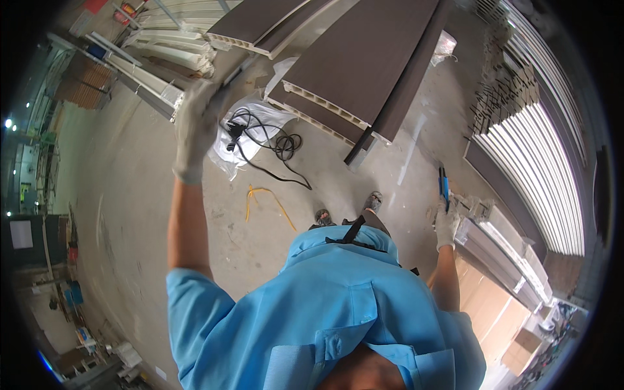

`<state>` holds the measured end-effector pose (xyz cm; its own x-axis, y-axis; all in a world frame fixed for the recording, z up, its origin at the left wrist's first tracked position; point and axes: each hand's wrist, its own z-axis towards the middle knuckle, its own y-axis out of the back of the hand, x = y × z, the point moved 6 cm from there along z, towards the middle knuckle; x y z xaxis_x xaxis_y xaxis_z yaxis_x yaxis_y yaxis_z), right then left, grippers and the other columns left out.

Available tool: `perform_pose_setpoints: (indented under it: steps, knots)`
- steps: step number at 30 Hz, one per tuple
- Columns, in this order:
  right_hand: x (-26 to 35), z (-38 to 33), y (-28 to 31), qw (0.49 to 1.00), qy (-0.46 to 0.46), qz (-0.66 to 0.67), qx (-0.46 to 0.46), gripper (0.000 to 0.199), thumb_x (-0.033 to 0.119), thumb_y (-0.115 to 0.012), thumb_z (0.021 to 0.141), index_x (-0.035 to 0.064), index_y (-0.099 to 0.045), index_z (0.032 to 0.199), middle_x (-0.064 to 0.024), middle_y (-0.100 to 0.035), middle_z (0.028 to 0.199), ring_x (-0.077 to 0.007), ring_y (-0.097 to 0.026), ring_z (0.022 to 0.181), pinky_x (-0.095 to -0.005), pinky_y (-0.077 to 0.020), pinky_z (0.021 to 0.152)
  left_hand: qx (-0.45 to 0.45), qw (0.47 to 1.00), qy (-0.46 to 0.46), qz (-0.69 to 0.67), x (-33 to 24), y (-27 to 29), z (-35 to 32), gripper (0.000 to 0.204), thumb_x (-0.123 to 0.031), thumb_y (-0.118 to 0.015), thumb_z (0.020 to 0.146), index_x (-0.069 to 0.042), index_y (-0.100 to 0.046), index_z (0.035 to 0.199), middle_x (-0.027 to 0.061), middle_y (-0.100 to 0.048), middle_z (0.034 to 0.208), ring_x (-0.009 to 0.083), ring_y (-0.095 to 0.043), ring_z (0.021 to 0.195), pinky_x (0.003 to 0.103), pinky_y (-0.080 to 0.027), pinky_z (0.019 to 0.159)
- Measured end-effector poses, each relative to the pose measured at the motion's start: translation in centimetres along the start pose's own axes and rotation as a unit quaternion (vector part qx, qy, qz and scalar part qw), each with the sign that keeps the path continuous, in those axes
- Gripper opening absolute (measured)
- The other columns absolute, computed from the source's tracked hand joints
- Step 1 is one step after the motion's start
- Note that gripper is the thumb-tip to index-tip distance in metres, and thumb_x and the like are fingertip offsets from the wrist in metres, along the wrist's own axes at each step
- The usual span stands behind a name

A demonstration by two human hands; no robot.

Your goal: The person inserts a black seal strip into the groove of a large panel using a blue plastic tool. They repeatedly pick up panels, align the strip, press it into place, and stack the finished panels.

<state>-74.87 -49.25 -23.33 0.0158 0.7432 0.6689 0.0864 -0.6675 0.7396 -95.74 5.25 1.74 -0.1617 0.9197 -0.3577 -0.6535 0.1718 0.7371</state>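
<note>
My left hand (195,130), in a whitish work glove, is raised high on the left. Its fingers are smeared by motion, so I cannot tell their grip. A dark thin strip (238,71) shows just past the fingertips; whether the hand holds it is unclear. Low on the right, my gloved right hand (446,229) is closed around a slim blue-and-black hand tool (443,184) that points away from me. That hand is beside a stack of wrapped long pieces (500,244). Ahead of me lie long dark brown hollow panels (364,62), stacked with their pale cut ends toward me.
A black cable (286,146) lies coiled on and beside a white plastic sheet (224,162). A yellow strap (270,193) is on the concrete floor. Stacked white-edged panels (533,162) stand at the right. Long pale profiles (172,49) lie at the far left.
</note>
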Motion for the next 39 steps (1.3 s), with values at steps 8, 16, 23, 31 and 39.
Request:
perform_pose_setpoints:
  steps: [8,16,23,31,39]
  knots:
    - [-4.6,3.3,-2.0,0.980,-0.059,0.172,0.077,0.021,0.026,-0.058,0.101,0.0053,-0.058,0.096,-0.0010,-0.053,0.061,-0.0108,-0.054,0.047,-0.0279,-0.0438,0.042,-0.033,0.974,0.026,-0.224,-4.4,-0.2,16.2,0.019,-0.013,-0.064,0.099,0.003,-0.069,0.107,0.0060,-0.072,0.083,0.0102,-0.064,0.064,0.027,-0.051,0.057]
    - [-11.3,9.2,0.4,0.961,-0.153,0.225,0.041,0.018,0.023,-0.063,0.096,0.0059,-0.059,0.097,-0.0007,-0.054,0.062,-0.0109,-0.054,0.047,-0.0275,-0.0431,0.041,-0.094,0.901,-0.167,-0.390,-13.5,-8.2,35.4,0.010,-0.008,-0.063,0.099,-0.004,-0.066,0.108,0.0008,-0.067,0.097,0.0108,-0.065,0.088,0.027,-0.055,0.075]
    - [-18.1,18.0,5.6,0.957,-0.186,0.212,0.062,0.016,0.020,-0.065,0.095,0.0054,-0.060,0.092,-0.0035,-0.057,0.063,-0.0119,-0.056,0.048,-0.0291,-0.0432,0.042,-0.148,0.849,-0.122,-0.493,-19.3,-15.3,50.5,0.018,-0.014,-0.066,0.099,-0.005,-0.065,0.115,0.0028,-0.065,0.107,0.0110,-0.063,0.095,0.028,-0.056,0.081]
    - [-20.6,29.2,11.1,0.980,-0.124,0.157,0.019,0.015,0.016,-0.068,0.094,0.0028,-0.069,0.099,-0.0030,-0.062,0.069,-0.0086,-0.054,0.057,-0.0268,-0.0431,0.050,-0.192,0.837,-0.131,-0.496,-21.9,-23.9,60.8,0.022,-0.018,-0.067,0.098,-0.006,-0.065,0.117,0.0038,-0.066,0.111,0.0143,-0.064,0.093,0.031,-0.059,0.082]
    - [-21.7,40.4,8.2,0.963,-0.159,0.216,0.020,0.023,0.024,-0.065,0.098,0.0061,-0.059,0.086,-0.0018,-0.057,0.061,-0.0106,-0.056,0.047,-0.0287,-0.0442,0.042,-0.155,0.830,-0.071,-0.531,-18.6,-37.4,72.2,0.030,-0.025,-0.067,0.099,-0.006,-0.063,0.121,0.0062,-0.065,0.115,0.0153,-0.064,0.103,0.034,-0.058,0.090]
